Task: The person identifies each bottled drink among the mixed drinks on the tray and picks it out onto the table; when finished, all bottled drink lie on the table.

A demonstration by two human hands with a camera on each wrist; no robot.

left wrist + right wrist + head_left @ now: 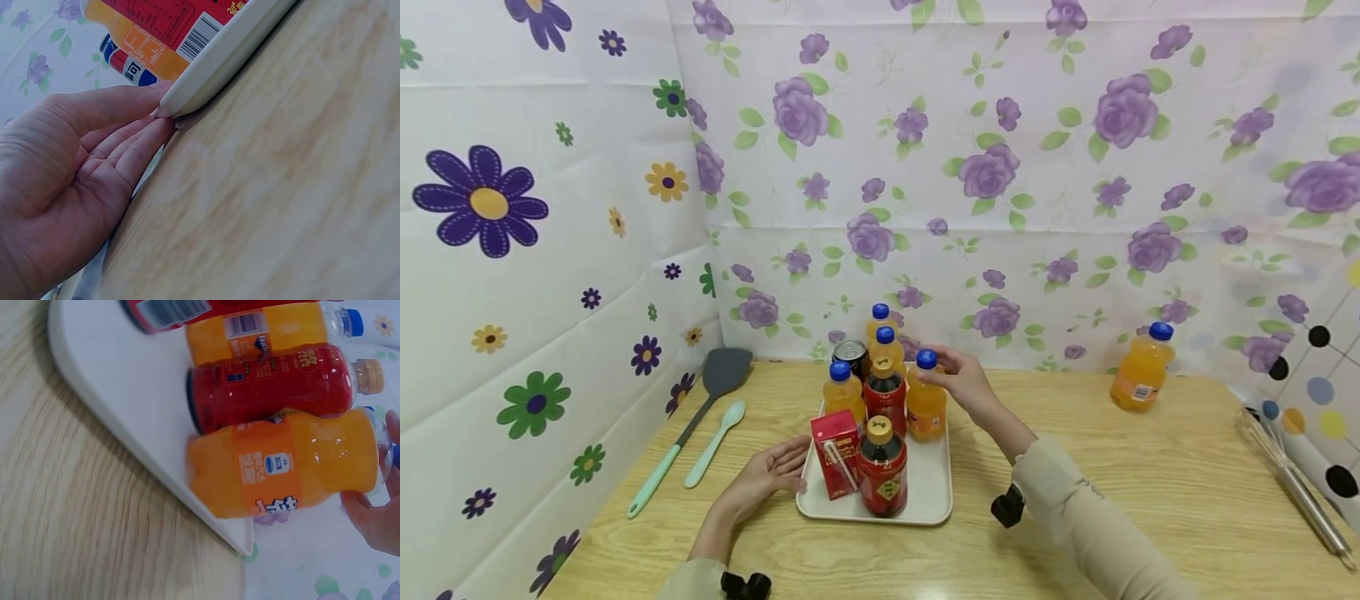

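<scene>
A white tray (927, 500) full of drinks stands on the wooden table. My left hand (765, 477) pinches the tray's left rim, thumb on top and fingertips beneath, as the left wrist view shows. On the tray's right side, my right hand (967, 387) grips an orange soda bottle (281, 465) by its neck, just under the blue cap. That bottle is upright. Around it are a dark bottle with a red label (886, 398), another one in front (882, 479), a red drink carton (837, 458), more orange soda bottles (842, 396) and a dark can (851, 356).
Another orange soda bottle (1142, 371) stands apart at the back right. A whisk (1296, 483) lies along the right edge. To the left lie a spatula (696, 417) and a pale green spoon (715, 446). Flowered cloth walls (910, 275) border the table.
</scene>
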